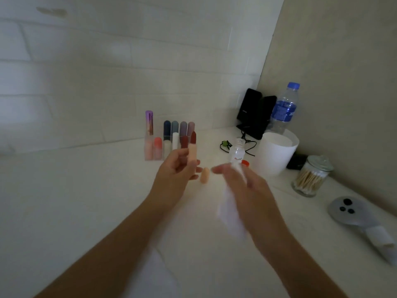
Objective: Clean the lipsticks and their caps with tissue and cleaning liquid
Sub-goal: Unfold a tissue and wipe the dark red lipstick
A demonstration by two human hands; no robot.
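Your left hand [176, 168] has its grip round the uncapped lipstick [192, 150], held upright, red tip up. The right hand [247, 186] (blurred) holds the tissue [231, 214] just to its right and lower, so wipe leftward and upward.

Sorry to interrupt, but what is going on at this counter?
A person is cleaning lipsticks. Their left hand holds an uncapped dark red lipstick upright, while the right hand, blurred, holds a white tissue beside it. The peach cap lies on the counter between the hands, and the small bottle stands open behind.
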